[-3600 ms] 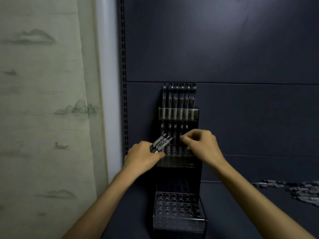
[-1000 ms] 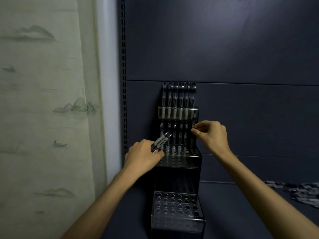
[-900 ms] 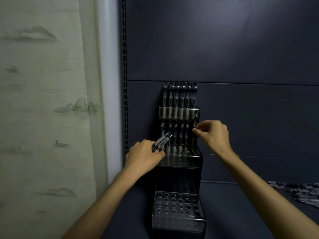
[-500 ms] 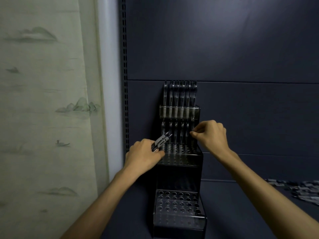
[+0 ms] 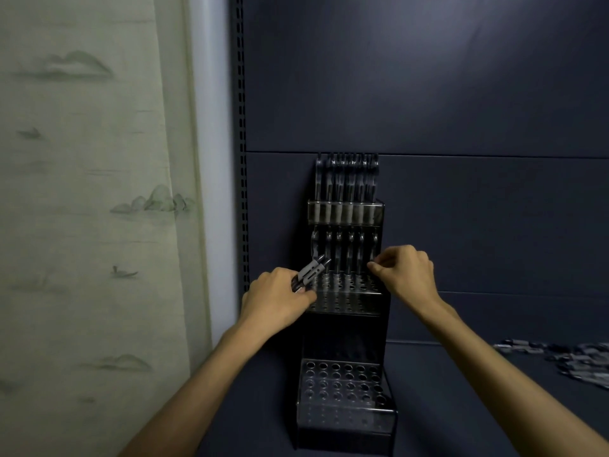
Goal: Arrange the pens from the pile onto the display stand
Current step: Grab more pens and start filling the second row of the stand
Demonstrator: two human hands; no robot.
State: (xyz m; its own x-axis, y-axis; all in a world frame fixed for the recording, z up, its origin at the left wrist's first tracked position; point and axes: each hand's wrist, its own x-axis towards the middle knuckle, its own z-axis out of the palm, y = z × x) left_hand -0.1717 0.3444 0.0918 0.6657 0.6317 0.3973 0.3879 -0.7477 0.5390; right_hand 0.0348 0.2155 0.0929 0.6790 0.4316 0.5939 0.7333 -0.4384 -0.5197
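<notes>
A dark three-tier stand (image 5: 346,417) stood against a dark back panel (image 5: 428,94), its top tier filled with a row of upright pens (image 5: 346,186) and its middle tier holding a second row (image 5: 339,255) at the back. The left hand (image 5: 276,301) was curled round a small bundle of pens (image 5: 309,275), which stuck out up and to the right from the fist, their ends just before the left side of the middle row. The right hand (image 5: 408,275) had its fingers curled, thumb and forefinger pinched on the rightmost pen (image 5: 373,249) of the middle row, the pen upright just left of the knuckles. The bottom tier's holes showed no pens. Well apart, on the shelf (image 5: 461,407) at the far right, lay the pile (image 5: 573,357) of loose pens.
</notes>
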